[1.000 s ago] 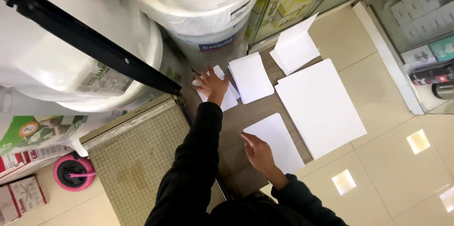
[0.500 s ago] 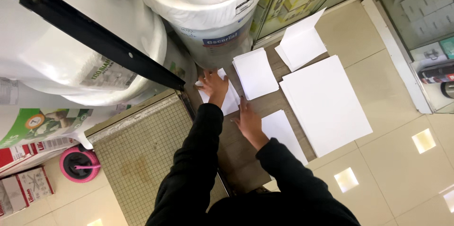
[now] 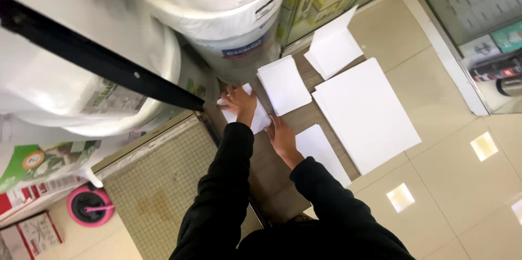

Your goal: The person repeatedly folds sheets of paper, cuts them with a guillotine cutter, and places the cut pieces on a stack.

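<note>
My left hand (image 3: 240,102) lies flat with fingers spread on a small stack of white sheets (image 3: 260,120) at the foot of a big white drum (image 3: 228,26). My right hand (image 3: 281,136) rests open on the brown board (image 3: 272,175), fingertips at the edge of that small stack. A white sheet (image 3: 322,153) lies just right of my right wrist. Another small stack of sheets (image 3: 284,85) sits beyond my right hand. A large white sheet pile (image 3: 365,114) lies further right, with a folded sheet (image 3: 334,48) above it.
A paper cutter with a gridded base (image 3: 157,189) and black arm (image 3: 98,64) stands at the left. White sacks (image 3: 70,91) lean behind it. A pink tape roll (image 3: 89,205) lies lower left. Glass cabinets (image 3: 478,26) line the right over beige tiles (image 3: 451,184).
My right hand left the lower white sheet and moved up and left toward the small stack under my left hand. My left hand stayed on that stack.
</note>
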